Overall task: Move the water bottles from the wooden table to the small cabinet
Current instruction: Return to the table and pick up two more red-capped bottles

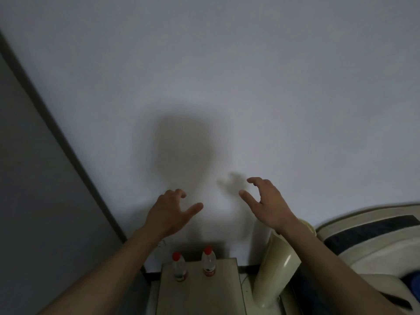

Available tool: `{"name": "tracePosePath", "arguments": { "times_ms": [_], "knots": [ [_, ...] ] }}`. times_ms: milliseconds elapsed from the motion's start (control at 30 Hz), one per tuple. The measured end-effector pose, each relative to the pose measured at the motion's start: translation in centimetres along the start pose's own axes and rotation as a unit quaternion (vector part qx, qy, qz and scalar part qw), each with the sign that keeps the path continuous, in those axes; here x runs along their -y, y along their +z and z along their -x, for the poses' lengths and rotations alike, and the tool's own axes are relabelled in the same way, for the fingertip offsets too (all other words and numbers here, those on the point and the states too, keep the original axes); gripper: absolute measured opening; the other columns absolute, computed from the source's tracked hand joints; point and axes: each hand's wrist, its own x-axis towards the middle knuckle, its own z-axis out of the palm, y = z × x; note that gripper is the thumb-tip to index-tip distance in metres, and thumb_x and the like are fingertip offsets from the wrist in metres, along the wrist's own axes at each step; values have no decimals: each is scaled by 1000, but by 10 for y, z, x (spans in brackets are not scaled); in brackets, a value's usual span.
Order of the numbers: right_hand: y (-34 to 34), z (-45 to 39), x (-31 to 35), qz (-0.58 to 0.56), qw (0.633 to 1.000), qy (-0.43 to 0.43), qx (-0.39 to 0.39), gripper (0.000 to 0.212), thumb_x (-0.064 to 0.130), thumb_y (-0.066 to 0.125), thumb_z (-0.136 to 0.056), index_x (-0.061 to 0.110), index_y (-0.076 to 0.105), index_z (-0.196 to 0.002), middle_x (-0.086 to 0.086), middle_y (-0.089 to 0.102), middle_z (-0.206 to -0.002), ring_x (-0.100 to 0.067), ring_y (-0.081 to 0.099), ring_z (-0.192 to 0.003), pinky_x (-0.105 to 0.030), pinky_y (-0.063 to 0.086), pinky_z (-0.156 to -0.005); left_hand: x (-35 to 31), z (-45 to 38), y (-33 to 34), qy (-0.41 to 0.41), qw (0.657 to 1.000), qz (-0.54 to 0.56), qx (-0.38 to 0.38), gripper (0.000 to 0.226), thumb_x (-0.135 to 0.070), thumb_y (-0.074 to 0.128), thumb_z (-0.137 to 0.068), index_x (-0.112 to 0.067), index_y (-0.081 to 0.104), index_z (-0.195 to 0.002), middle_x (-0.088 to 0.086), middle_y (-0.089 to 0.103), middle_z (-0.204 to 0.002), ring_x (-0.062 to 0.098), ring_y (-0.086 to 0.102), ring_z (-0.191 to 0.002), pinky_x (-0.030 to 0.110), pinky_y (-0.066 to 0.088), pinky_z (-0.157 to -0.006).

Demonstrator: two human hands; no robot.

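Clear red-capped bottles (195,266) on cabinet (200,296)

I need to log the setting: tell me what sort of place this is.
Probably a bedroom or similar home room: a plain white wall, what looks like a bed's padded edge on the right, and a small wooden-topped cabinet against the wall bearing two red-capped water bottles.

Two water bottles (194,264) upright on small cabinet (200,292), side by side near its far edge, apart. Wall (227,76) behind cabinet. Bed (363,242) right of cabinet.
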Motion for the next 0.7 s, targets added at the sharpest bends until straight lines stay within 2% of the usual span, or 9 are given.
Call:
{"name": "tracePosePath", "arguments": {
  "times_ms": [133, 267, 367, 500, 600, 700],
  "knots": [
    [-38, 30, -15, -1, 998, 39, -47, 60, 62, 45, -90, 27, 45, -138, 0, 49, -140, -19, 49, -124, -45, 44, -102, -43, -14, 9, 62, 998, 4, 19, 82, -83, 49, -74, -24, 49, -131, 2, 52, -133, 18, 51, -118, 39, 47, -98],
    [-74, 78, -27, 37, 991, 80, -101, 59, 61, 44, -92, 25, 46, -138, 2, 49, -142, -16, 46, -128, -39, 41, -106, -92, -22, 24, 143, 988, 29, 49, 81, -83, 50, -73, -26, 51, -130, -1, 53, -131, 17, 51, -117, 38, 48, -97],
    [-95, 128, -30, 72, 978, 133, -143, 55, 55, 49, -93, 23, 48, -138, -2, 51, -140, -17, 48, -124, -34, 39, -104, -127, -14, 41, 199, 975, 47, 87, 86, -86, 47, -71, -26, 49, -132, -3, 51, -134, 17, 49, -120, 40, 48, -97],
    [-110, 217, -20, 103, 946, 229, -204, 51, 51, 53, -93, 22, 51, -134, -4, 53, -133, -19, 55, -111, -34, 43, -96, -168, 13, 71, 285, 943, 81, 153, 78, -81, 49, -76, -27, 48, -132, -3, 51, -134, 17, 51, -118, 38, 48, -94],
    [-119, 282, -5, 141, 915, 291, -240, 50, 53, 52, -92, 23, 52, -132, -2, 56, -128, -19, 54, -112, -27, 39, -88, -200, 37, 87, 349, 911, 95, 200, 78, -83, 49, -75, -28, 50, -130, -1, 53, -130, 17, 52, -113, 39, 48, -94],
    [-130, 343, 14, 171, 879, 348, -279, 50, 53, 51, -92, 25, 51, -133, -3, 55, -133, -19, 52, -116, -29, 40, -90, -234, 73, 91, 396, 879, 105, 243, 88, -88, 43, -68, -26, 50, -130, -2, 53, -130, 18, 53, -115, 42, 48, -97]
  ]
}}
